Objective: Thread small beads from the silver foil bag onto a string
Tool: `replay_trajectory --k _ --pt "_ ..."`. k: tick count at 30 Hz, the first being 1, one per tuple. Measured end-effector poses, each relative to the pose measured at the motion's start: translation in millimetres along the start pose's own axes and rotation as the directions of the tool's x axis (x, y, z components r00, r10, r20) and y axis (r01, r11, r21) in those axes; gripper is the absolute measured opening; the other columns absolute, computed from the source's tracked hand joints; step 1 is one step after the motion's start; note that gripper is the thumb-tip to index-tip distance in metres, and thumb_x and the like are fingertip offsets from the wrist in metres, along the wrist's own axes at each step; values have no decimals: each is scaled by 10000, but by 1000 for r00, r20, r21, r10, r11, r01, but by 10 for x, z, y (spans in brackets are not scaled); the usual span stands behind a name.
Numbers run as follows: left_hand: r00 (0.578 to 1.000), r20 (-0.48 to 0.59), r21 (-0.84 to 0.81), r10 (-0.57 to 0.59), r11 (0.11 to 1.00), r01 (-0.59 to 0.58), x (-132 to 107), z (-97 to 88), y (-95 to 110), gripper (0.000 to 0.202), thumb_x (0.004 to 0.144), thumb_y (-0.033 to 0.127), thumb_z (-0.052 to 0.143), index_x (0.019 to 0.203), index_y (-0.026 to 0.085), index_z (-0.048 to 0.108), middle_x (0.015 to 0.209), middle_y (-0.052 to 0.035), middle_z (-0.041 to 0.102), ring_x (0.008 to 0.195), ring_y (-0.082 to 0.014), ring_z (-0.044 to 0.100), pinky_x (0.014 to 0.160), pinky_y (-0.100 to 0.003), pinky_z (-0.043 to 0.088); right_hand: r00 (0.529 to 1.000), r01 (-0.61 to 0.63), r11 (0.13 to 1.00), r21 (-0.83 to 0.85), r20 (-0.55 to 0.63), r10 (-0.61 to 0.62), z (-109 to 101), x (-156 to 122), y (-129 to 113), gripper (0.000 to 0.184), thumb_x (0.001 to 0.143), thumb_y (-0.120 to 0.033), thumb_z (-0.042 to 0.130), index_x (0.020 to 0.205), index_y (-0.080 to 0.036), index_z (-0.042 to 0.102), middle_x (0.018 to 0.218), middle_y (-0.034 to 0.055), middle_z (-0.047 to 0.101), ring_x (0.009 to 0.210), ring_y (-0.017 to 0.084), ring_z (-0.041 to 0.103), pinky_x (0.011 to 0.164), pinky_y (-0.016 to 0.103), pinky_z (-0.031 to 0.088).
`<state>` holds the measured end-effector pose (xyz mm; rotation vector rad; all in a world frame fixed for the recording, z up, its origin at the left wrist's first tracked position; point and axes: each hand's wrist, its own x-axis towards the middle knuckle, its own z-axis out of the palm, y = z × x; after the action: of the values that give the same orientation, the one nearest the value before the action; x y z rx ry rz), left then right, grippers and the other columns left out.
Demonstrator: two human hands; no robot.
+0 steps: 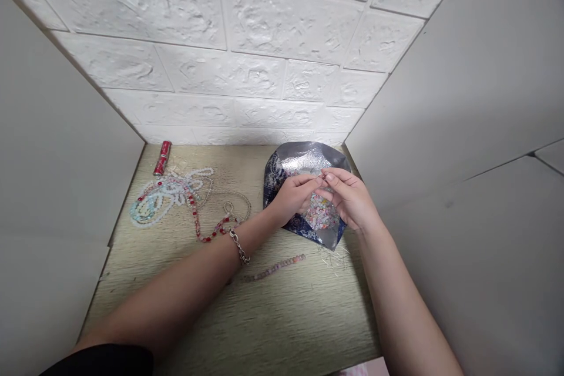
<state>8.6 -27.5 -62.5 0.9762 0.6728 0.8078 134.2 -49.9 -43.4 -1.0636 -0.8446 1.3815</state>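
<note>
Both of my hands meet above an open foil-lined bag (308,154) that has a dark blue patterned outside. Loose multicoloured beads (319,214) lie inside it. My left hand (297,192) is closed in a pinch, its fingertips nearly touching those of the other hand. My right hand (350,194) also pinches at the same spot, where a tiny reddish thing, perhaps a bead, shows between the fingertips. It is too small to make out. Below my left wrist, a short strand of pinkish beads (277,268) lies on the wooden tabletop (264,311).
At the left lie tangled strings of white and pale blue beads (163,200) and a red-beaded string (196,220). Two red cylinders (163,157) stand end to end near the wall. Thin pins or wires (335,261) lie before the bag. Panels rise on both sides.
</note>
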Motion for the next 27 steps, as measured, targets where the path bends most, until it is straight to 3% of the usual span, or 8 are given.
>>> replay_trajectory --k 7,27 --pt "999 22 -10 47 999 -47 17 -27 -36 264 712 392 563 806 147 586 395 96 228 324 0 183 324 -157 107 999 -29 991 134 18 27 5 13 54 133 623 -235 694 743 -214 642 716 -40 629 694 59 590 687 187 517" --pt "1000 -5 -16 24 1000 -24 0 -16 -27 338 704 379 573 926 127 614 399 95 235 336 -2 183 343 -163 107 999 -39 988 153 -1 39 42 14 76 145 589 -205 716 720 -193 655 706 -27 651 704 58 599 728 159 497"
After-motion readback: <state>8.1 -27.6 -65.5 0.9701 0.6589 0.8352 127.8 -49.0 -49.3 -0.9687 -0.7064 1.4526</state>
